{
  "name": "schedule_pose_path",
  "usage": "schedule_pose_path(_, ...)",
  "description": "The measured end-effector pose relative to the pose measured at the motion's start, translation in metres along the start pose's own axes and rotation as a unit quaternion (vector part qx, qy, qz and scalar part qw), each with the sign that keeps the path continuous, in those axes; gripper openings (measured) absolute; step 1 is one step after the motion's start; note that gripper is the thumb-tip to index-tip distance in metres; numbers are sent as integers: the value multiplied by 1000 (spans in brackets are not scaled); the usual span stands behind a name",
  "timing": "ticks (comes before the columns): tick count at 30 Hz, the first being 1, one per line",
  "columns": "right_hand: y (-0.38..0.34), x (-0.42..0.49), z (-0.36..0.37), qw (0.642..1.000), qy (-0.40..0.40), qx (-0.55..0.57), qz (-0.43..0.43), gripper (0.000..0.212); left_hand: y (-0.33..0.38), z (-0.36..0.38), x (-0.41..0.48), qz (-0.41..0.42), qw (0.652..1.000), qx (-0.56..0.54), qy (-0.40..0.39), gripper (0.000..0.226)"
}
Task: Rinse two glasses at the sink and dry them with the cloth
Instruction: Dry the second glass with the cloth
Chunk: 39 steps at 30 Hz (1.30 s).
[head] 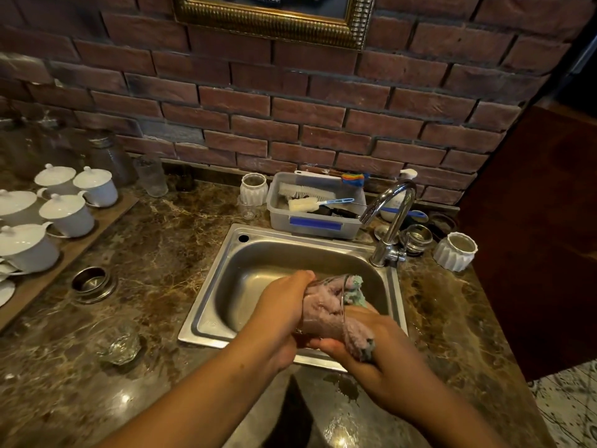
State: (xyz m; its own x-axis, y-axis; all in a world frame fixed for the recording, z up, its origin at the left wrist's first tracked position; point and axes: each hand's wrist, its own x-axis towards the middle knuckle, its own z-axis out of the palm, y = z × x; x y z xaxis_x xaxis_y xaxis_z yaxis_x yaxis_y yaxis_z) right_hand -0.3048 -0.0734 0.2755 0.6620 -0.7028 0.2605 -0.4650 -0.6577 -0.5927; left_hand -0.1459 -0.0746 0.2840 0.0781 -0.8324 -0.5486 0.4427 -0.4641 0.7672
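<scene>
Low in the centre of the frame, both hands are held together over the near edge of the sink [290, 235]. The left hand [280, 313] is curled round the base end of a clear glass [324, 307], which is held on its side with its mouth turned to the right. A pinkish cloth [359, 340] with blue-green patches is stuffed into the glass and spills out of its mouth. The loose end is gripped by the right hand [378, 360], whose fingers are closed beneath it. Both forearms are stretched in from the bottom edge, the wrists nearly touching.

A second glass [120, 343] is seen at lower left on the brown marbled surface [155, 253], well apart from the hands. At the sink's far right corner a curved chrome tap [391, 215] is mounted. Behind the sink a plastic tub [318, 221] with brushes is set against the brick wall [290, 118]. At left, white lidded cups [68, 215] are ranged on a wooden board [108, 215].

At the top edge, a gilt framed picture [268, 17] is cut off; a plate reading about "HA·108" can be made out in it. A stamp on the sink's near left rim is too blurred to be read.
</scene>
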Motion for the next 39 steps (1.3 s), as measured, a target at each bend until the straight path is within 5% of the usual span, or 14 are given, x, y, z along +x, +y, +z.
schedule_pose_path(3, -15, 2, 4, 953, 42, 288, 85, 15, -16, -2, 4, 267, 954, 128, 38, 26)
schedule_pose_path(7, -19, 1, 11, 758, 105, 610, 205, 39, -19, -19, 10, 600, 735, 316, 10, 28)
schedule_pose_path(9, -22, 3, 4, 786, 77, 580, 199, 33, -19, -21, 7, 586, 757, 289, -8, 29)
schedule_pose_path(14, -15, 5, -8, 991, 23, 129, 21, 23, -5, 0, -9, 240, 969, 62, 20, 27)
schedule_pose_path(17, 3, 4, -10, 984, -21, -161, -74, 23, 6, -5, -5, -5, 999, 5, -35, 23)
schedule_pose_path(19, 4, 4, -9, 974, -57, -200, -88, 26, 6, -9, -4, -53, 997, 5, -60, 29)
schedule_pose_path(22, -2, 5, -4, 992, -14, -112, -65, 25, -3, -3, 2, 39, 999, 3, -5, 23)
schedule_pose_path(24, -6, 6, 2, 996, 28, 82, 0, 23, -11, 0, 3, 211, 975, 63, 33, 27)
schedule_pose_path(27, -16, 6, 9, 864, 73, 467, 173, 19, -23, -13, 12, 512, 827, 228, 43, 29)
schedule_pose_path(29, -15, 4, 12, 771, 97, 584, 233, 26, -27, -22, 21, 594, 745, 303, 18, 31)
schedule_pose_path(32, -16, 5, 5, 880, 46, 444, 163, 20, -29, -17, 14, 499, 836, 229, 5, 28)
schedule_pose_path(35, -7, 7, -6, 988, -9, 152, 34, 19, -15, -5, 1, 141, 989, 35, 10, 22)
schedule_pose_path(37, 2, 6, -9, 991, -51, -114, -55, 24, -4, -12, 2, -61, 997, 3, -40, 23)
schedule_pose_path(39, 5, 9, -10, 962, -99, -235, -93, 30, 0, -18, 3, -92, 994, 29, -54, 20)
